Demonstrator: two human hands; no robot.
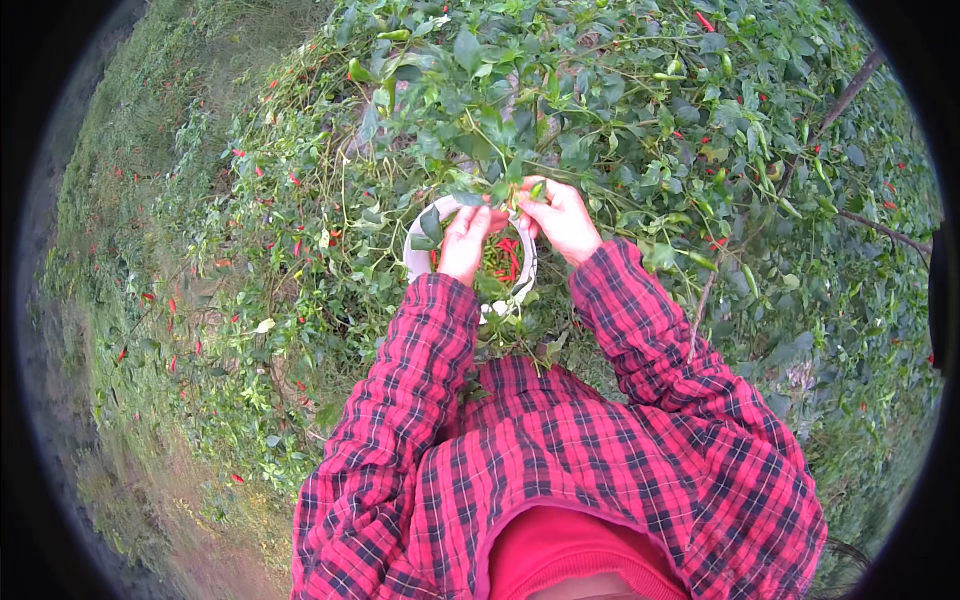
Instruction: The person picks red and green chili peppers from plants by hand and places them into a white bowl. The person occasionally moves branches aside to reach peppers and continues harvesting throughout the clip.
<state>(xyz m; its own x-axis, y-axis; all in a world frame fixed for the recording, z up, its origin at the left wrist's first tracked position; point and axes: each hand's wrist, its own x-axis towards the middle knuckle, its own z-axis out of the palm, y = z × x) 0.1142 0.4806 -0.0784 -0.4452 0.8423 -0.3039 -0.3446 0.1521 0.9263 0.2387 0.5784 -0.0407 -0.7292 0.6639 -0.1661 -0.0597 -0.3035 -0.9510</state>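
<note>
My right hand (559, 221) has its thumb and fingers pinched at a chili sprig, with a green chili pepper (537, 190) showing at the fingertips. Close beside it, my left hand (464, 241) reaches up with curled fingers near the same sprig; leaves partly cover its fingertips, so its grip is unclear. Beneath both hands is a round container with a white rim (415, 256). Inside it lie red chili peppers (510, 259) and some green ones. Part of the container is hidden by my left hand and by leaves.
Chili plants (622, 112) with green and red pods surround the hands. A bare woody stick (847, 94) slants through the foliage at the upper right, and a thin branch (885, 229) crosses below it. Red pods (172, 305) dot the plants at left.
</note>
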